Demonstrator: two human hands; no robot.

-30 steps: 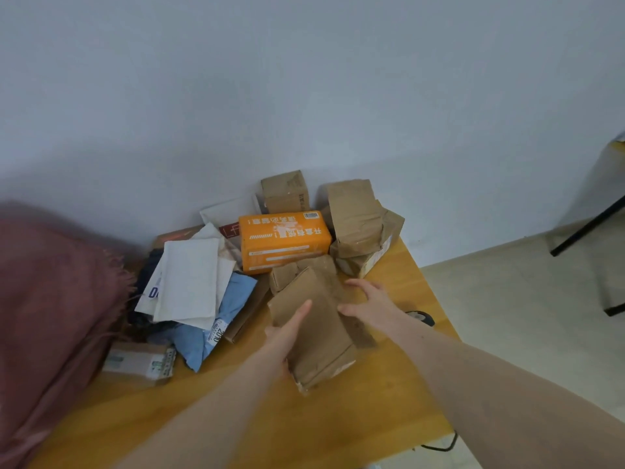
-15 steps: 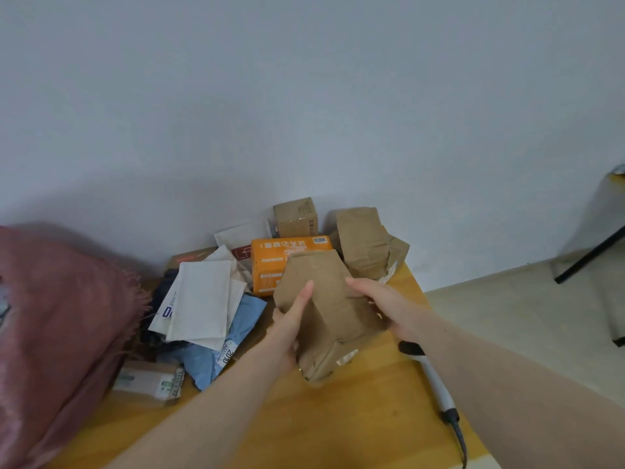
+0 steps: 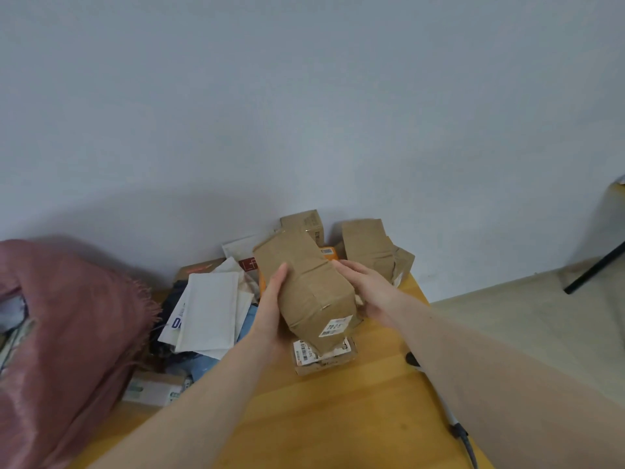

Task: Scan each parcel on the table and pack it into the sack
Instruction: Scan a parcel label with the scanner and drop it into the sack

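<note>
Both forearms reach forward over the wooden desk (image 3: pixel 338 418). The left hand (image 3: pixel 270 309) and right hand (image 3: pixel 368 292) clasp a brown paper parcel (image 3: pixel 304 282) from either side, fingers extended along it, lifted above a labelled flat parcel (image 3: pixel 321 357). Left lies the pink sack (image 3: pixel 67 333); further parcels crowd the wall.

A plain back room doing duty as a parcel-sorting spot: bare grey wall (image 3: pixel 304 96), a wooden surface (image 3: pixel 338 418) heaped with cardboard boxes (image 3: pixel 368 248) and mailers (image 3: pixel 209 309), a pink sack (image 3: pixel 67 333) alongside.
</note>
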